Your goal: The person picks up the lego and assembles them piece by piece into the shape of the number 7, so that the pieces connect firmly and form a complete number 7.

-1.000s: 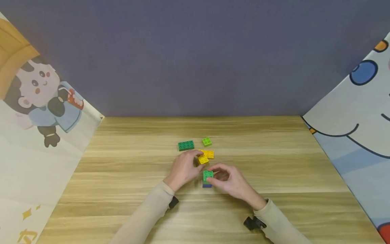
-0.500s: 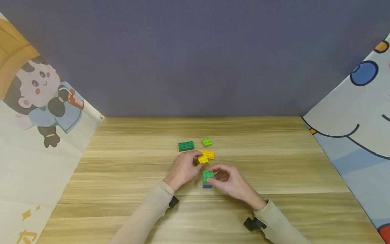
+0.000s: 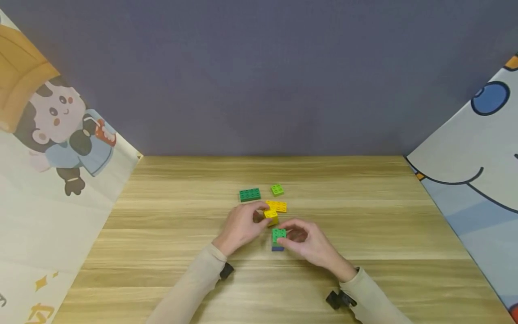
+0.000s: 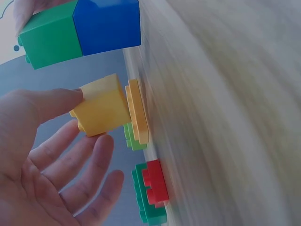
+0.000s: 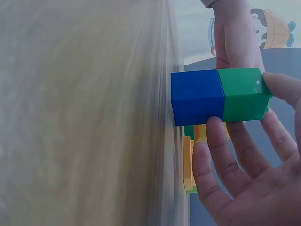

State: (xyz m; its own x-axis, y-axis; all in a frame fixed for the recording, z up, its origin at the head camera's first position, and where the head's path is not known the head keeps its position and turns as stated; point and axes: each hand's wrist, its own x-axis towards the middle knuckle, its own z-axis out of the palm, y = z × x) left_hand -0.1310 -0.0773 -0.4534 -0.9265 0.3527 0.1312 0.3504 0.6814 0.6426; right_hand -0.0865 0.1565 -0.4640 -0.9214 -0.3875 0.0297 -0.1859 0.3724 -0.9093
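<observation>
My left hand [image 3: 243,226] pinches a yellow building brick [image 4: 103,106] between thumb and fingertips, slightly tilted. Right behind it lies a flat orange-yellow brick [image 3: 280,206]; whether the two touch I cannot tell. A green brick [image 5: 243,94] is joined on top of a blue brick [image 5: 196,98], and the pair stands upright nearest me. My right hand [image 3: 309,242] holds this stack, thumb at the green brick's top and fingertips along its side. In the head view the thumb hides part of the green studs.
Farther back lie a long dark green brick [image 3: 250,194] and a small lime green brick [image 3: 277,190]. A red brick [image 4: 157,182] shows in the left wrist view, out of sight in the head view. A dark wall [image 3: 267,81] borders the table [image 3: 174,180] behind.
The yellow brick in my left hand has shifted slightly toward me, and more of the flat brick behind it shows. My right hand keeps its hold on the stack. The head view has shifted slightly.
</observation>
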